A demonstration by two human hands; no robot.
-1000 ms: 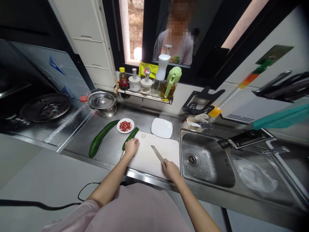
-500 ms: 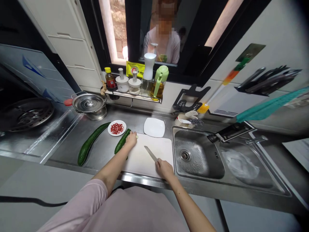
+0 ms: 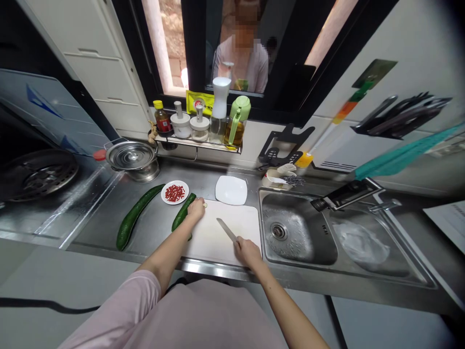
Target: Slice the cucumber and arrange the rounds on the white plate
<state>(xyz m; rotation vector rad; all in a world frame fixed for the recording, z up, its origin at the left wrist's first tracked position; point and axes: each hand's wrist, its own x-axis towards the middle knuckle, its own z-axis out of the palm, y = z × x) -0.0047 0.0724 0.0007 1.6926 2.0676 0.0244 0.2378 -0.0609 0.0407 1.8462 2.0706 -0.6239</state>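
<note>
My right hand (image 3: pixel 249 251) is wrapped round the handle of a kitchen knife (image 3: pixel 226 230), its blade angled up and left above a white cutting board (image 3: pixel 214 247). At the board's upper left edge, my left hand (image 3: pixel 196 209) is closed, with a small pale piece (image 3: pixel 205 205) showing at its fingertips; its kind I cannot make out. Right beside that hand lies a shorter green cucumber (image 3: pixel 180 216), partly hidden by my hand and forearm. A longer whole cucumber (image 3: pixel 135 219) rests on the steel counter farther left.
Behind the board sits a white square plate (image 3: pixel 231 190); a small plate (image 3: pixel 164 199) holds chopped red pieces. A lidded steel pot (image 3: pixel 132 157) stands back left. The sink (image 3: pixel 301 232) adjoins the board's right. Above the counter, a shelf (image 3: pixel 198 143) carries bottles and jars.
The view has shifted very slightly. Both hands, the knife and the cucumbers keep nearly the same places.
</note>
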